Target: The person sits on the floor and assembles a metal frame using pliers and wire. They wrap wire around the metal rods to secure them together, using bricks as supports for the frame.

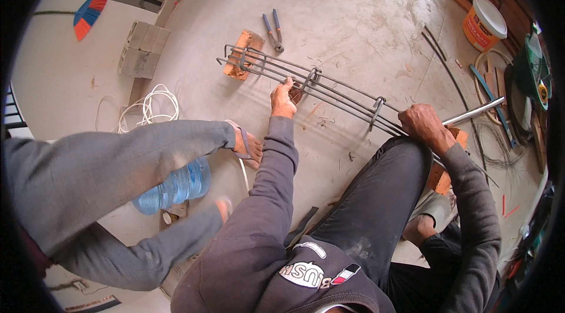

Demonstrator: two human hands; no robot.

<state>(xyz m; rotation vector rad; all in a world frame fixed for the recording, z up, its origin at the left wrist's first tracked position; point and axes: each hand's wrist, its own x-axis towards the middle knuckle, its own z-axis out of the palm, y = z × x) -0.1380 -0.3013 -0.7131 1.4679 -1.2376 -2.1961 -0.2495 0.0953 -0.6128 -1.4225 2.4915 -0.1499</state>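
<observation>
Dk sweatshirt (259, 272) has wht lettering. R hand (425, 126), fingers curled tight, grips dk-grey rebar cage (310, 79) nr closer end; L hand (283, 101) closed on bars farther along, fingers partly hidden. Cage overhangs far orange brick (252, 39), left edge; labelled bucket (485, 23) far rt.

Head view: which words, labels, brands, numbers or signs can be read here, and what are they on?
White-lidded bucket: printed lettering on its orange label; I won't copy the wording, and the smaller print is too small to read.
Dark sweatshirt: a chest print with lettering, partly on a white patch; again, I won't copy it.
Any other marks are too small or blurred to read.
</observation>
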